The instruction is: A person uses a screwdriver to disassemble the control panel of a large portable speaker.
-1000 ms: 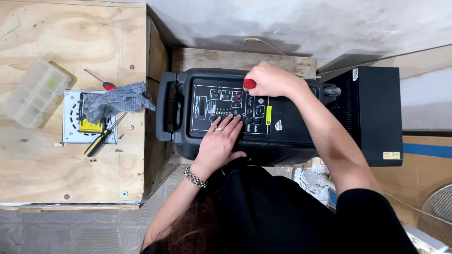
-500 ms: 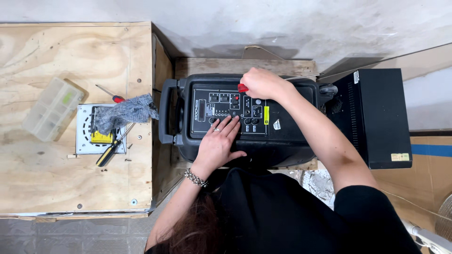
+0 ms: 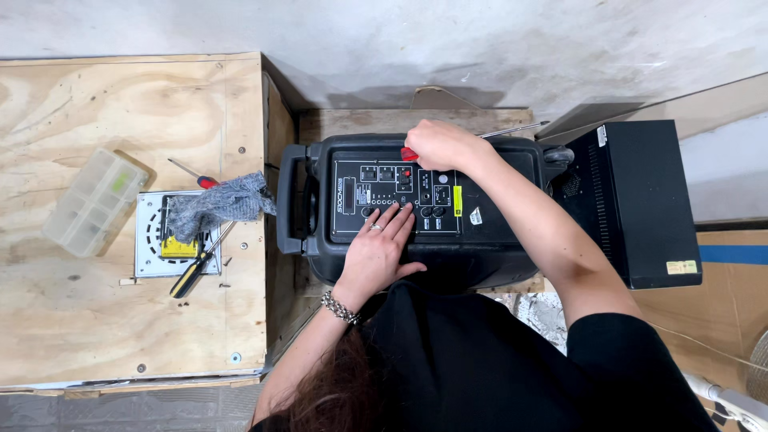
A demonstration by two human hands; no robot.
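Bare grey concrete runs behind everything, and a plywood desk (image 3: 96, 320) fills the left side, its right edge just beside the black speaker (image 3: 496, 252) I am working on, which lies on its back on a lower wooden board (image 3: 360, 122). My own head and black top cut off the near side of the speaker, and my right forearm crosses its right half, so I cannot see that part of the panel. My right hand (image 3: 442, 146) is closed around a red-handled screwdriver (image 3: 410, 154); only a bit of red shows under my fingers, and its tip is hidden. My left hand (image 3: 380, 250) lies flat with fingers spread, holding nothing, fingertips on the buttons of the control panel (image 3: 384, 200). The speaker's long axis runs left to right, with its carry handle (image 3: 290, 200) at the left end towards the desk. A black box (image 3: 648, 200) stands just beside its right end. On the desk sit a clear compartment box (image 3: 94, 202), a grey metal plate (image 3: 152, 240) partly covered by a grey rag (image 3: 220, 204), a second red-handled screwdriver (image 3: 192, 172) half hidden under the rag, and a yellow-and-black screwdriver (image 3: 192, 274). What lies under the rag is hard to make out.
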